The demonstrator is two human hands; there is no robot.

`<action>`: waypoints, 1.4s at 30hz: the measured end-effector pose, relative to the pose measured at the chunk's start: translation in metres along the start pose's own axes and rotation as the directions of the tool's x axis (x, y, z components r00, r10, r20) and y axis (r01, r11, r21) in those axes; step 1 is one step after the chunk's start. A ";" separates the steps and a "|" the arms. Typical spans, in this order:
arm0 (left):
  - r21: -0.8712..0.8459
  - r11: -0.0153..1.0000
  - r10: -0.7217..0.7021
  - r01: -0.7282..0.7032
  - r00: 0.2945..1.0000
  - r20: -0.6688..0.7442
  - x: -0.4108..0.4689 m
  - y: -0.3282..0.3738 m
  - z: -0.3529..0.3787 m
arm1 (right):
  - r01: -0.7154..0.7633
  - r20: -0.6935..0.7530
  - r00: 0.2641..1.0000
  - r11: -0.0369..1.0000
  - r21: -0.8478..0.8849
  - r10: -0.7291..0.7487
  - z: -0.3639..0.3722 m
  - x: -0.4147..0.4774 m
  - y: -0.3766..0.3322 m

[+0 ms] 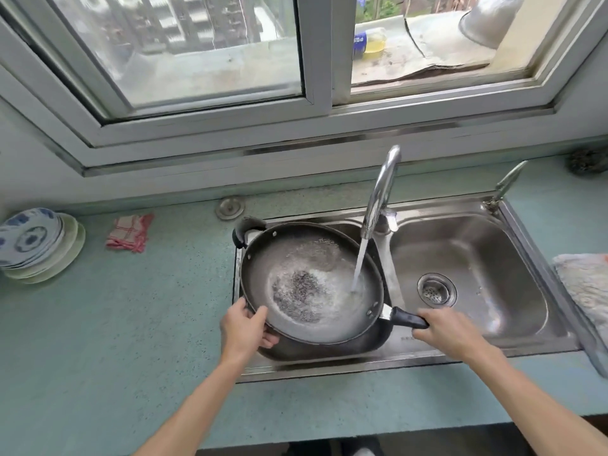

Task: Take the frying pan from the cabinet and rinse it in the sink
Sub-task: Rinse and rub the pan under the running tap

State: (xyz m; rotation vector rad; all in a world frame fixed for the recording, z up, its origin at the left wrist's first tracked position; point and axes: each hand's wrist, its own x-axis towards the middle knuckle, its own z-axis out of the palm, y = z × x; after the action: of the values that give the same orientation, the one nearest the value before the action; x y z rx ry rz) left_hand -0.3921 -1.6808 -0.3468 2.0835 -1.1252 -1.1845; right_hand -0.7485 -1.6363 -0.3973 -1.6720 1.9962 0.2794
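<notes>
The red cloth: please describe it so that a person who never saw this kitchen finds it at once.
From the steel sink under the window, go left along the green counter. The red cloth lies crumpled between the sink and the stacked plates. It alone is red with white checks.

No text legible. Clear plastic bottle with yellow liquid on grey outer window ledge: blue label, white lettering too blurred to read. Stainless steel double sink, front rim: small dark printed mark, too small to read.
</notes>
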 end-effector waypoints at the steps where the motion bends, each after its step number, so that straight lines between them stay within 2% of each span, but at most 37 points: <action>1: 0.037 0.999 0.007 -0.007 1.000 -0.019 -0.004 0.007 -0.001 | 0.017 -0.003 1.000 1.000 0.002 -0.017 0.002 0.004 0.001; 8: 0.263 0.965 0.021 0.007 0.994 -0.103 -0.026 0.049 -0.007 | 0.103 0.078 0.990 0.987 0.125 -0.113 0.009 0.022 0.008; 12: 0.415 0.909 0.042 0.027 0.987 -0.156 -0.029 0.069 -0.013 | 0.173 0.098 0.976 0.965 0.195 -0.194 0.016 0.030 0.012; 15: 0.523 0.850 0.022 0.054 0.990 -0.139 -0.031 0.089 -0.015 | 0.197 0.111 0.967 0.951 0.238 -0.228 0.020 0.032 0.012; 20: 0.594 0.797 -0.046 0.113 0.991 -0.128 -0.027 0.115 -0.014 | 0.207 0.157 0.952 0.932 0.299 -0.262 0.023 0.028 0.013; 24: 0.643 0.759 -0.021 0.098 0.992 -0.126 -0.029 0.128 -0.010 | 0.196 0.170 0.945 0.900 0.390 -0.279 0.022 0.030 0.017; 33: 0.660 0.751 0.115 -0.015 0.987 -0.108 -0.033 0.144 0.001 | 0.177 0.071 0.970 0.875 0.450 -0.233 0.012 0.045 0.025; 38: 0.592 0.806 0.090 -0.009 0.990 -0.108 -0.024 0.136 0.009 | 0.107 -0.032 0.994 0.915 0.389 -0.103 0.001 0.038 0.033; 42: 0.490 0.872 0.034 0.015 0.995 -0.093 -0.011 0.116 0.011 | 0.090 -0.116 0.991 0.951 0.295 -0.058 -0.007 0.024 0.041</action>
State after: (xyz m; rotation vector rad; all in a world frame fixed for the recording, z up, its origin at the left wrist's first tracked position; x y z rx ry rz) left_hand -0.4528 -1.7349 -0.2626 2.4693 -1.5075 -0.8331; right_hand -0.7925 -1.6517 -0.4104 -1.5890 1.9318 -0.1382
